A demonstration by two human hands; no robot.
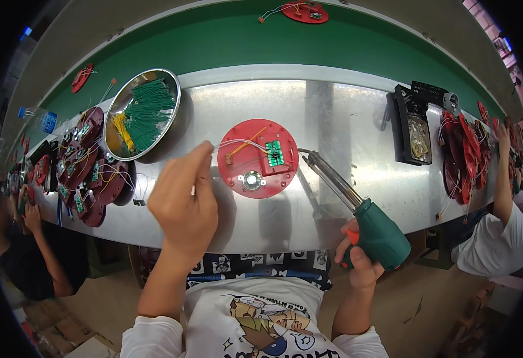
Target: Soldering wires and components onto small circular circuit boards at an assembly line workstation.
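A round red plastic disc (231,176) lies on the metal bench in front of me. It carries a green circuit board (274,153), a yellow wire, a small connector and a round silver part (252,180). White wires (237,141) run from the board to the disc's left edge, where the closed fingertips of my left hand (184,197) pinch them. My right hand (360,262) is wrapped round the green handle of a soldering gun (387,238). The gun's tip is close to the disc's right edge, left of its metal barrel.
A metal bowl (178,98) of green and yellow wires stands at the left, beside a pile of red discs (94,173). A black tray (401,140) and more red discs (464,155) are at the right. Co-workers sit on both sides; one arm (503,179) reaches in at right.
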